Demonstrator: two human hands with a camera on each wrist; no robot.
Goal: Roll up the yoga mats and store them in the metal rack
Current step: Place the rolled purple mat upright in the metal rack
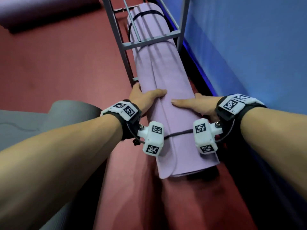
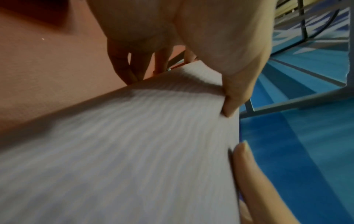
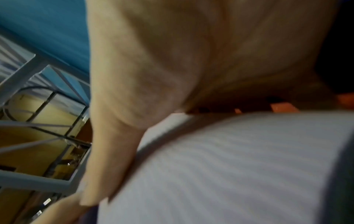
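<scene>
At the open end of the metal rack [image 1: 150, 41], the rolled purple mat [image 1: 167, 100] lies half inside. It could catch on a crossbar, or its loose flap could unroll. Left hand [image 1: 146, 99] and right hand [image 1: 196, 106] clasp its sides, fingers curled around it.

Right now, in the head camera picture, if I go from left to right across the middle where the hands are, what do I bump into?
Grey mat → left hand → rolled purple mat → right hand → blue wall.
</scene>
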